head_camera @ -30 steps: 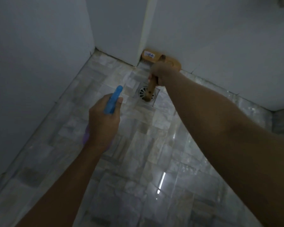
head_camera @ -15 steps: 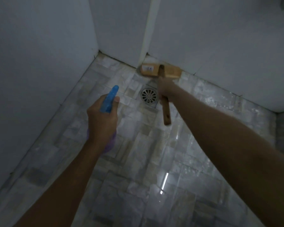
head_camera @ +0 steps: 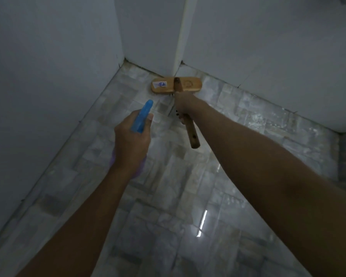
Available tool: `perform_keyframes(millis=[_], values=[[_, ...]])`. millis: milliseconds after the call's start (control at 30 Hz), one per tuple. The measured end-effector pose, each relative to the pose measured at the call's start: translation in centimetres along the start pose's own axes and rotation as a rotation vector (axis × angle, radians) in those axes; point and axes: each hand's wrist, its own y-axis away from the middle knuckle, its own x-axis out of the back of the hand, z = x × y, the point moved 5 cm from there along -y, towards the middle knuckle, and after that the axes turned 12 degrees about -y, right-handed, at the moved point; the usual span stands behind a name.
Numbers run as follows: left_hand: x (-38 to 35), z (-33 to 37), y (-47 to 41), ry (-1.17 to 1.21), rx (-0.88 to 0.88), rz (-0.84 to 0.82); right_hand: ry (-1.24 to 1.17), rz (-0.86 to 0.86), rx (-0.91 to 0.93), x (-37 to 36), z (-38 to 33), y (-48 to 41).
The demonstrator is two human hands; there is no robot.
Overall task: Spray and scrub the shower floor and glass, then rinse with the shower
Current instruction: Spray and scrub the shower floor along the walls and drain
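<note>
left hand (head_camera: 131, 140): grip clenched around blue spray bottle (head_camera: 141, 116)
right hand (head_camera: 183, 102): grip clenched on wooden brush (head_camera: 176, 85) handle, head on shower floor (head_camera: 168, 196)

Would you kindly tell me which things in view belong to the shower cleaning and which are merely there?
In use:
- spray bottle in left hand
- wooden scrub brush in right hand
- tiled floor

Merely there:
- walls
- white corner strip
</note>
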Motion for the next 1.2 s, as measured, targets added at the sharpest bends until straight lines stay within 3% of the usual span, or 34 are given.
perform_keyframes(millis=[100,233,400,533,633,733,833,1067,1200], values=[[0.3,-0.4,0.0,0.013,0.015,0.025,-0.106,0.015,0.018,-0.7,3.7,3.8],[0.4,-0.4,-0.3,-0.027,-0.006,0.041,-0.046,-0.073,-0.113,-2.5,10.7,10.7],[0.2,-0.1,0.2,-0.033,-0.056,0.038,-0.036,-0.004,0.0,-1.7,7.4,5.8],[0.7,-0.2,0.6,-0.045,-0.085,0.063,-0.138,0.045,-0.026,-1.4,5.1,2.6],[0.7,0.0,0.9,-0.054,-0.121,0.034,-0.166,0.033,-0.036,-3.2,9.2,6.8],[0.9,0.1,0.8,-0.088,-0.12,0.01,-0.168,0.019,-0.161,-4.3,15.0,12.6],[0.0,0.8,1.0,-0.063,-0.113,-0.078,-0.168,-0.003,-0.184,-3.7,18.3,17.0],[-1.7,3.1,5.6,-0.134,-0.245,-0.242,-0.29,0.114,-0.207,-3.8,20.3,17.5],[-3.2,4.5,10.0,-0.099,-0.216,-0.387,-0.425,0.163,-0.354,-3.0,26.6,22.4]])
